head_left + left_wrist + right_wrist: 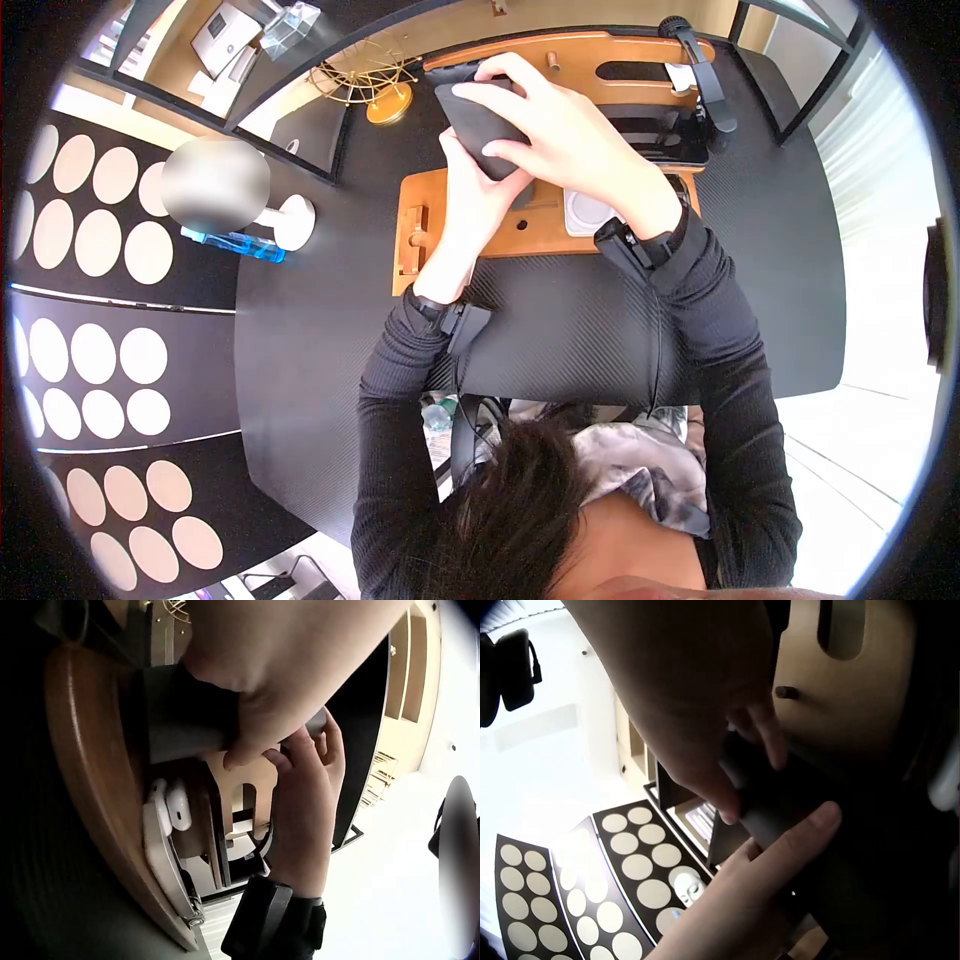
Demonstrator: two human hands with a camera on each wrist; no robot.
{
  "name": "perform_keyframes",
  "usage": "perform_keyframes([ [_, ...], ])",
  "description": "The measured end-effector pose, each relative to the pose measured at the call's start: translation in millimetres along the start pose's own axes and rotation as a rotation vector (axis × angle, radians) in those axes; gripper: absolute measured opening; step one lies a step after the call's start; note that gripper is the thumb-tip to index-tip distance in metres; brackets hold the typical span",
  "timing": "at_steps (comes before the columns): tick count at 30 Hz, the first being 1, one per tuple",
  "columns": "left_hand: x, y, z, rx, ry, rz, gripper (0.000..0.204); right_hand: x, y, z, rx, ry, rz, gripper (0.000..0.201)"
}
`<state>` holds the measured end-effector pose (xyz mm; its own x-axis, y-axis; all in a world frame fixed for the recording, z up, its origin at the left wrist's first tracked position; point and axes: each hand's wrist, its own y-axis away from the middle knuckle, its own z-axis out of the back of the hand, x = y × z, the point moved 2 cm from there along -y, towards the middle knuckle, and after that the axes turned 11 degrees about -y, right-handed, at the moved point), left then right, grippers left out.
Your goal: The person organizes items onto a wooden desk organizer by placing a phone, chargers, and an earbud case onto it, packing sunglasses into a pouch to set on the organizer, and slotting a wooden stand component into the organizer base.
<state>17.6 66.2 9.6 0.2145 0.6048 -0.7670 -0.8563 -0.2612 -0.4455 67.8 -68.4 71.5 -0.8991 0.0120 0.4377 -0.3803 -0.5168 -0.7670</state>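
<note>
Gripping a dark flat case from both sides, the two hands met above the far middle of the black desk. The right hand lay over the top of the case with its fingers curled down around the upper edge, and the left hand came up from beneath, its fingers wrapped around the lower end. From the right wrist view the left hand's thumb pressed flat along the case's dark side, while the right hand's fingers hooked over its edge. The case was held in the air, tilted, just over a wooden organiser tray that sat on the desk toward its far edge.

In the tray, seen from the left wrist view, a white earbud rested in a slot near the tray's rounded wooden rim; what lay beneath it was too blurred to tell, perhaps a white charging pad. Behind the tray stood a taller wooden stand with a black headset hung on its right end. A gold wire ornament sat at the far left corner of the desk, and a blue bottle lay off its left edge.
</note>
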Motion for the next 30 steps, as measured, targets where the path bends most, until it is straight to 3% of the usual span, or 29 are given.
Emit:
perform_keyframes([
  [2,-0.7,-2.4,16.0,0.138,0.066,0.028,0.068,-2.1,0.2,0.3,0.018,-0.044,-0.006,0.046],
  [3,1.6,-2.8,34.2,0.115,-0.271,-0.104,0.060,-1.1,-0.1,0.6,0.016,-0.048,-0.010,0.046],
  [5,9.3,-0.9,67.7,0.038,-0.337,-0.051,0.062,1.2,-0.6,0.5,-0.003,0.036,0.021,0.047],
  [7,22.2,11.7,98.8,0.180,-0.457,0.116,0.060,-0.6,-0.5,0.4,-0.023,0.062,0.057,0.046],
  [8,46.8,18.5,115.0,0.295,-0.558,0.082,0.065,-2.3,-0.9,0.5,-0.015,0.123,0.068,0.045],
  [11,39.9,48.0,128.4,0.442,-0.754,0.051,0.065,-3.5,-2.3,2.0,-0.033,0.222,0.122,0.041],
  [12,40.0,55.9,130.4,0.419,-0.721,-0.022,0.062,-2.0,-2.9,4.2,-0.040,0.257,0.145,0.040],
  [15,33.3,66.6,134.3,0.443,-0.760,0.104,0.056,5.2,-3.8,12.0,-0.048,0.291,0.195,0.034],
  [17,39.1,68.0,142.2,0.414,-0.726,0.070,0.052,24.9,-9.9,27.9,0.058,0.241,0.195,0.040],
  [18,38.1,67.2,146.2,0.461,-0.670,0.057,0.050,25.3,-11.0,28.7,0.102,0.103,0.088,0.042],
  [22,25.9,61.6,158.7,0.593,-0.441,0.122,0.043,25.8,-12.7,27.7,0.122,0.112,0.088,0.041],
  [27,42.2,60.1,172.6,0.647,-0.369,0.176,0.038,23.8,-12.3,24.9,0.136,0.108,0.077,0.036],
  [30,43.7,60.5,169.1,0.676,-0.405,0.102,0.033,18.7,-12.0,23.6,0.135,0.095,0.104,0.034],
])
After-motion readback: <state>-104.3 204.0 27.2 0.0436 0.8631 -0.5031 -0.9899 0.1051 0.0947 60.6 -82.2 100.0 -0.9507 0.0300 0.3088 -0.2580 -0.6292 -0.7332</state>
